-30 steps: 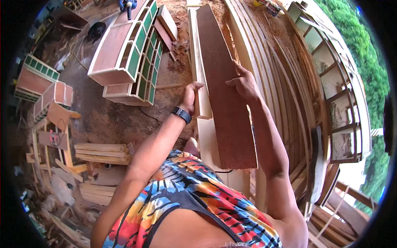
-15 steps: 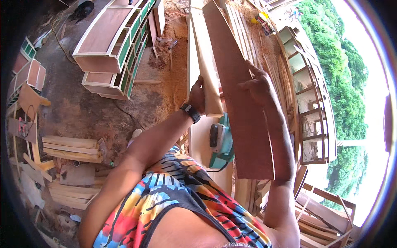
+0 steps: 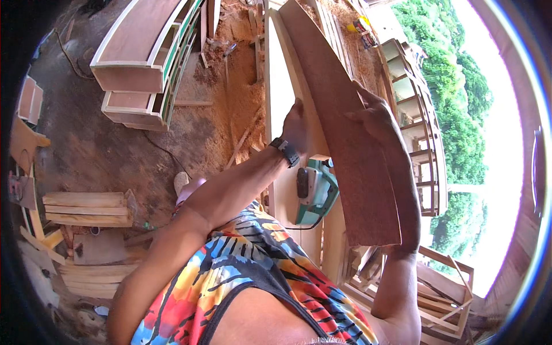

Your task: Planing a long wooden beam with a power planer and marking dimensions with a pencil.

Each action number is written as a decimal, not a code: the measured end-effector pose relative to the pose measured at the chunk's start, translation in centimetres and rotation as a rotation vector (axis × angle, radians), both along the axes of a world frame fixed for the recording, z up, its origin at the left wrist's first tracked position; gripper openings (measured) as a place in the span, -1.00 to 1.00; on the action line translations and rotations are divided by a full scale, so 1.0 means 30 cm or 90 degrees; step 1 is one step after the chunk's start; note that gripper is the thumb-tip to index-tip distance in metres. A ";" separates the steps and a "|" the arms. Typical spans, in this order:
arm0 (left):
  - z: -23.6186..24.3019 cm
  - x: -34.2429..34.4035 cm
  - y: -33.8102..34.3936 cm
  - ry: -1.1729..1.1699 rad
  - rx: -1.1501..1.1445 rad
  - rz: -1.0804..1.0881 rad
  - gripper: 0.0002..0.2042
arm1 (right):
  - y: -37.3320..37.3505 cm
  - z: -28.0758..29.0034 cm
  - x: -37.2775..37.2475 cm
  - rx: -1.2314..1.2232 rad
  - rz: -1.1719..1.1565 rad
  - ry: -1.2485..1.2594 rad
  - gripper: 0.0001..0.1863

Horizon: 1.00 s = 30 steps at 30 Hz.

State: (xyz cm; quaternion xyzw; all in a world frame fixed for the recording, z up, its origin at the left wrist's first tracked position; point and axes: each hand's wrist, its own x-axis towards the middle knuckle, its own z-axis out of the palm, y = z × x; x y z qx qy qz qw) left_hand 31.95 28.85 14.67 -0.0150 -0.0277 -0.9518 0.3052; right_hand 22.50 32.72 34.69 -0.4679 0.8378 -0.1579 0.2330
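My right hand (image 3: 374,112) grips a long reddish-brown plank (image 3: 339,126) by its right edge, with the thumb on the upper face. The plank slants from the far middle back toward my right forearm. Just left of it, my left hand (image 3: 295,129), a black watch on its wrist, is closed around the left edge of a pale wooden board (image 3: 307,103); its fingers are partly hidden and a little blurred. The brown plank overlaps this board's right side. Below the near end of the pale board, a teal electric planer (image 3: 317,192) rests on a light workbench top (image 3: 277,86).
Drawer cabinet frames (image 3: 127,77) stand on the floor at the far left. Stacked pale timber (image 3: 86,208) lies at the near left. Sawdust (image 3: 241,75) covers the ground beside the bench. A wooden lattice frame (image 3: 422,138) stands along the right, with more lumber (image 3: 437,287) at the near right.
The brown plank has come closer to the pale board, narrowing the gap between them, and now overlaps it. Both hands keep their holds. The whole view has shifted slightly.
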 end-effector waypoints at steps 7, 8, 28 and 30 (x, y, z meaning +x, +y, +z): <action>0.091 0.110 -0.028 0.058 0.144 -0.074 -0.34 | -0.049 -0.001 0.035 -0.052 -0.055 -0.129 -0.09; 0.102 0.127 -0.032 0.054 0.153 -0.067 -0.34 | -0.057 0.008 0.043 -0.051 -0.001 -0.144 -0.09; 0.155 0.242 -0.114 0.076 0.178 -0.046 -0.34 | -0.152 0.084 0.221 -0.010 -0.105 -0.169 -0.05; 0.166 0.258 -0.116 0.083 0.198 -0.052 -0.33 | -0.152 0.089 0.227 -0.001 -0.109 -0.136 -0.05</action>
